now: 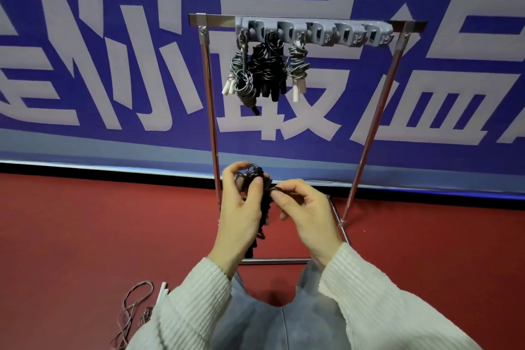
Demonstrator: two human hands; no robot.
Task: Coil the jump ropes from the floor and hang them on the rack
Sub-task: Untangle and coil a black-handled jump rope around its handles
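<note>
Two hands (272,207) grip one black rope (262,207); three ropes (267,71) hung.

Both forearms are raised in front of the body in ribbed white sleeves. The left hand (241,204) is held upright, fingers curled round a black coiled rope (262,202). The right hand (306,213) is brought against it, a strand pinched between thumb and forefinger.

- Floor (85,236): red surface, lower frame.
- Rack (369,133): metal frame standing on floor, centre.
- Loose jump rope (133,310): uncoiled on floor, lower left, white handle beside it.
</note>
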